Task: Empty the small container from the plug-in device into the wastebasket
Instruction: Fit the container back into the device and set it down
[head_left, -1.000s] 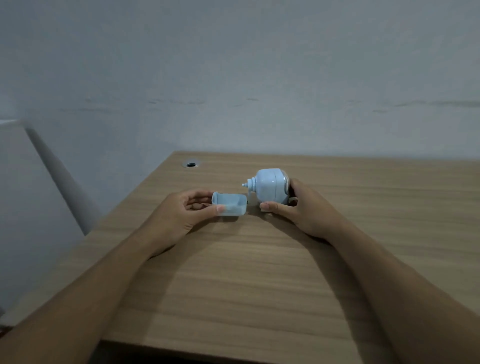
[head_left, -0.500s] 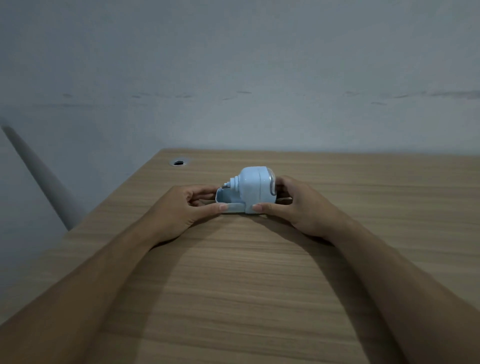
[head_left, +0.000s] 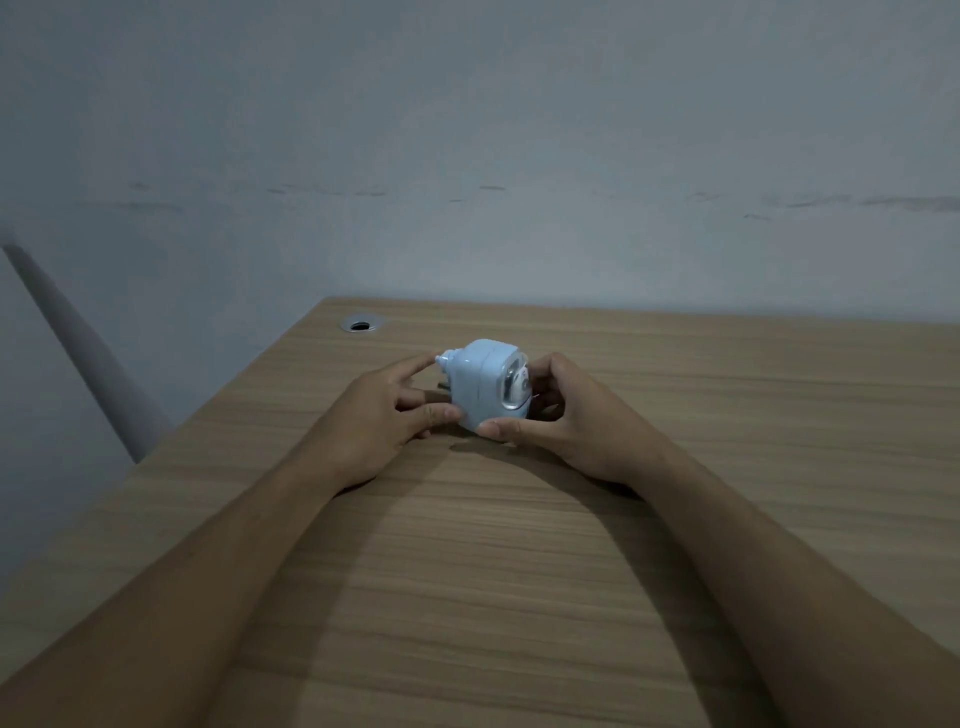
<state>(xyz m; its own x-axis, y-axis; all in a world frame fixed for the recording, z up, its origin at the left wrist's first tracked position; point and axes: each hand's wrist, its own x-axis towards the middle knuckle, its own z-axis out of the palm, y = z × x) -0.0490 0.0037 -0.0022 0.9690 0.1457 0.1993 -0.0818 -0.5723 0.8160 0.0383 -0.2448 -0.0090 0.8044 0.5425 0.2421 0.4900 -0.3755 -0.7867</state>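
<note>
A small light-blue plug-in device (head_left: 480, 383) with a clear window on its right face sits on the wooden desk (head_left: 519, 571), held between both hands. My right hand (head_left: 566, 415) grips its right side, thumb under the front edge. My left hand (head_left: 384, 410) presses against its left side, index finger by the small nozzle, thumb at the lower left edge. The small container is inside the device body and no longer shows as a separate piece. No wastebasket is in view.
A round cable hole (head_left: 360, 326) lies near the desk's far left corner. The desk's left edge runs diagonally, with a grey slanted shape (head_left: 88, 353) beyond it. A plain wall stands behind the desk.
My left hand slid the small container rightward into the device, which my right hand held. The two pieces were apart; now they are joined, and the device has tilted to show its window.
</note>
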